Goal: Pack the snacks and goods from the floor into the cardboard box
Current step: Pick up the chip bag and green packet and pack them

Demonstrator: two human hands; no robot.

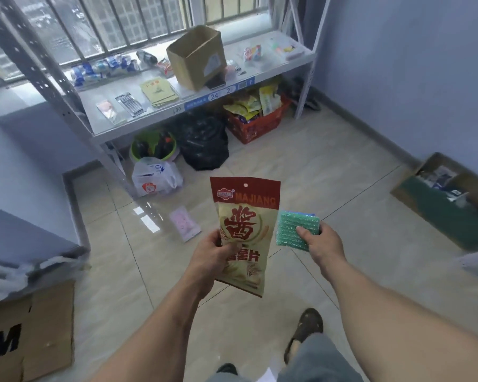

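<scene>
My left hand [209,255] grips a red and cream snack bag [244,230] marked MAJIANG, held upright above the floor. Just to its right, my right hand [322,239] pinches a green scouring pad pack [294,227] by its lower edge. A small pink packet [185,223] lies on the tiles ahead of my left hand. An open cardboard box [442,199] with goods inside sits on the floor at the right. Another open cardboard box [196,57] stands on the shelf at the back.
A metal shelf [138,121] by the window carries small goods. Under it are a green basin [152,148], a white plastic bag [156,176], a black bag [204,142] and a red basket [257,125] of snacks. A flattened carton [31,332] lies at the lower left.
</scene>
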